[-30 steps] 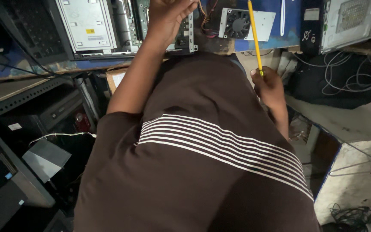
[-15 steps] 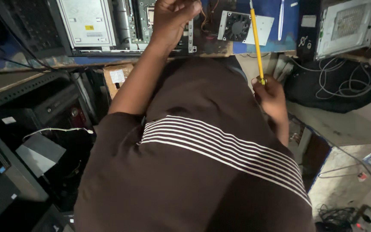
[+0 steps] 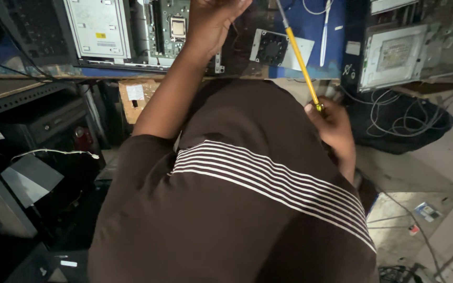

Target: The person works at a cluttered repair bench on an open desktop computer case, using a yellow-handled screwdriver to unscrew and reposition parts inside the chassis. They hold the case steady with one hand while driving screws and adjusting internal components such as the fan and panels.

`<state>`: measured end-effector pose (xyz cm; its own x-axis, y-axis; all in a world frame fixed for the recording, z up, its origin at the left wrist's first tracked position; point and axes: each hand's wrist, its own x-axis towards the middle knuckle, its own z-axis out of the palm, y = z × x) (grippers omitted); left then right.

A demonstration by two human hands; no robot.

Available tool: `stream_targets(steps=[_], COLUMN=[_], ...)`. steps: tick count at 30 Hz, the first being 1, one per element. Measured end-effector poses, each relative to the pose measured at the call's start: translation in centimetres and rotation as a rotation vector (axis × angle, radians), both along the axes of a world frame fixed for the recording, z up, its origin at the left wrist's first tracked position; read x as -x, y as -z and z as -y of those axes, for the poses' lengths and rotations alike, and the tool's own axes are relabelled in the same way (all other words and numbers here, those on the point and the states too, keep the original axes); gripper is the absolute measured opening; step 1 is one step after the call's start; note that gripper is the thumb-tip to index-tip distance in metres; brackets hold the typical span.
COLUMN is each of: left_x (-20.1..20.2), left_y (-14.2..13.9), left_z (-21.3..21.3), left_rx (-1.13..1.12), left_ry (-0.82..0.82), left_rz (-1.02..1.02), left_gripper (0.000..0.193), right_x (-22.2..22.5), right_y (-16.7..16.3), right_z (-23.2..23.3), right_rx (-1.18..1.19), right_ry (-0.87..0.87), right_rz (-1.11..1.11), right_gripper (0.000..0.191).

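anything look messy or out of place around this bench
Yes. A small square fan lies loose on the blue bench top beside the bare circuit board under the left hand. Cables sprawl tangled on a black bag below. The right hand holds a yellow screwdriver.

A tangle of white cables (image 3: 394, 112) lies right of a cardboard box (image 3: 135, 99) under the bench

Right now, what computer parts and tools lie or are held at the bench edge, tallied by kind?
Circuit board, under the left hand: 1
Cooling fan: 1
Yellow-handled screwdriver, in the right hand: 1
Metal-cased units: 2
Total: 5
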<state>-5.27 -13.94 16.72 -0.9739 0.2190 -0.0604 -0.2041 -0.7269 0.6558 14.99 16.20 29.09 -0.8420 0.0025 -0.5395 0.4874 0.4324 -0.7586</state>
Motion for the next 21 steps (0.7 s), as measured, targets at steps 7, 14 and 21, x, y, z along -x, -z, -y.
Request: stream_targets(steps=[7, 14, 21], left_x=[1.0, 1.4, 2.1], left_y=[-2.3, -4.0, -3.8], left_z=[-1.9, -3.3, -4.9], left_rx=[0.077, 0.173, 0.282], left_ry=[0.037, 0.099, 0.115], left_rz=[-0.032, -0.076, -0.092], left_gripper=[0.007, 0.014, 0.008], right_x=[1.7, 2.2, 2.6], right_y=[-0.9, 0.2, 0.5], right_z=[-2.6, -4.8, -7.1], right_rx=[0.171, 0.059, -0.01], right_ry=[-0.024, -0.044, -0.102], right_rz=[0.003, 0.016, -0.007], right_gripper=[0.022, 0.023, 0.028])
